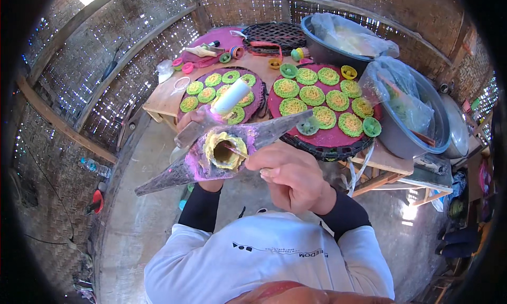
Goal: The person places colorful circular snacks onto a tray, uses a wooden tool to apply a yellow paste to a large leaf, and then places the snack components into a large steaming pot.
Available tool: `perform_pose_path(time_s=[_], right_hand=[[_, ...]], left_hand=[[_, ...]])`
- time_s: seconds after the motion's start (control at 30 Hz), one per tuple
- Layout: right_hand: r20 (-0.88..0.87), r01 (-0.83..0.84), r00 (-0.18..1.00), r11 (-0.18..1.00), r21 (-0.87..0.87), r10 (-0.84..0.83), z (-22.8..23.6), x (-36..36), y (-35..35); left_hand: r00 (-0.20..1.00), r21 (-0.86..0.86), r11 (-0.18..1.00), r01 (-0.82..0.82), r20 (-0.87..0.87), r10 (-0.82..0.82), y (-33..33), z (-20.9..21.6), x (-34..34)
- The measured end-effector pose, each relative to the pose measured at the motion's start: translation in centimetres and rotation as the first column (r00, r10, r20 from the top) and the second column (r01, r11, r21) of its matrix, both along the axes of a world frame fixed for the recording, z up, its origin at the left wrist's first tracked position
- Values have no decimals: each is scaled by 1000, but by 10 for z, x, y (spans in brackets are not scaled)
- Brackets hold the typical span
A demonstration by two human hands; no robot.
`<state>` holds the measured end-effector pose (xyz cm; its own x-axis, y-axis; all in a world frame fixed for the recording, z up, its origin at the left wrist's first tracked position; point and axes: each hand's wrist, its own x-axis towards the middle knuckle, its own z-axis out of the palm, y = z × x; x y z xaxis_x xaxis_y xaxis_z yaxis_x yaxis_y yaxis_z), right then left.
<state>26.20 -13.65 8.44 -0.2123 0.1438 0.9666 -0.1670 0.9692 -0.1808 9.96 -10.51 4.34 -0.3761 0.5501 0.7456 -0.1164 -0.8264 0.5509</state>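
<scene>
Around a crusted, winged wooden tool (168,175) the left hand (189,118) curls, the right hand (290,176) pinching a thin stick (236,152)

We count two bare hands (290,174), one winged wooden tool (199,157), one white cylinder (231,97), one thin stick (236,151), two pink-lined round trays (327,151), ten visible green-and-yellow discs (312,95) on the right tray, at least eight on the left, two grey basins (391,135), two clear plastic bags (343,37)

The left hand (191,119) is holding a wooden tool (274,129); the right hand (289,177) is steadying a thin stick (237,152) at its yellow-smeared opening (210,142).
</scene>
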Motion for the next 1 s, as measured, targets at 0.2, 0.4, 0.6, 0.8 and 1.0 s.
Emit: perform_pose_path(time_s=[0.2,0.4,0.6,0.8,1.0], right_hand=[[30,18,999,1000,-14,-18,-1,-7,5],[33,34,999,999,-40,-33,-5,-6,8],[28,23,999,1000,5,-23,-13,-2,12],[-11,11,1000,999,-51,-12,-17,0,10],[-110,-69,993,974,-216,46,-18,3,9]], left_hand=[[1000,-90,996,18,11,-17,1,-5,-8],[997,-66,998,-2,-83,-3,2,-9,-10],[988,-53,995,-86,-135,79,11,-17,-8],[999,-112,993,46,-6,-47,15,-26,-12],[998,-103,994,40,-51,-46,11,-15,-5]])
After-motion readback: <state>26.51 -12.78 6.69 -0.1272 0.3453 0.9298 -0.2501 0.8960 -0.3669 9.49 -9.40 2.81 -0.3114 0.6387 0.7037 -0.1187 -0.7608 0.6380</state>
